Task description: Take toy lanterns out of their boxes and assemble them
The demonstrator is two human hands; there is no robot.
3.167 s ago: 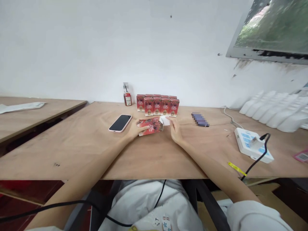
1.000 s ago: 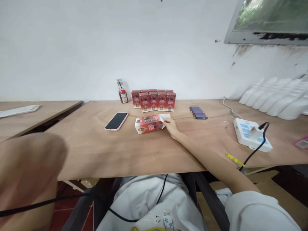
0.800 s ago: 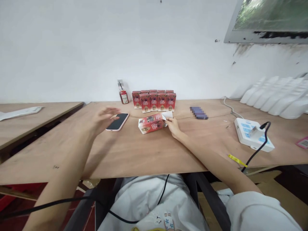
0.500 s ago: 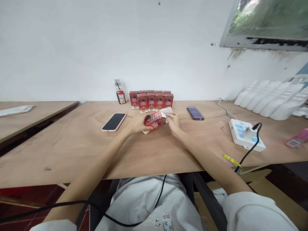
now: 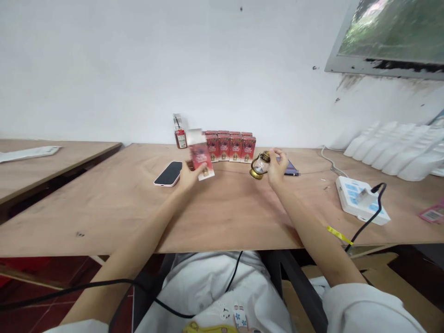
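Observation:
A small brass-coloured lantern with a clear glass middle [image 5: 260,165] hangs tilted from my right hand [image 5: 277,167], whose fingers pinch its top. My left hand [image 5: 190,175] is closed around a red box [image 5: 201,156], held upright and slightly blurred, with its pale flap up at the top. Behind the hands, several matching red boxes [image 5: 224,148] stand in rows near the wall. Close to my left hand lies a phone with a dark screen and pink edge [image 5: 168,174]. A second phone [image 5: 291,167] is partly hidden behind my right hand.
A bottle with a red label [image 5: 181,138] stands at the wall. On the right are a white power strip [image 5: 362,200] with a black cable, a yellow strip [image 5: 340,235], a pink box [image 5: 433,213] and stacked white objects [image 5: 395,148]. The wooden table's [image 5: 222,222] front edge faces me.
The lantern has come out of the red box and is now in my right hand, farther right. My left hand has moved left with the box and turned it upright.

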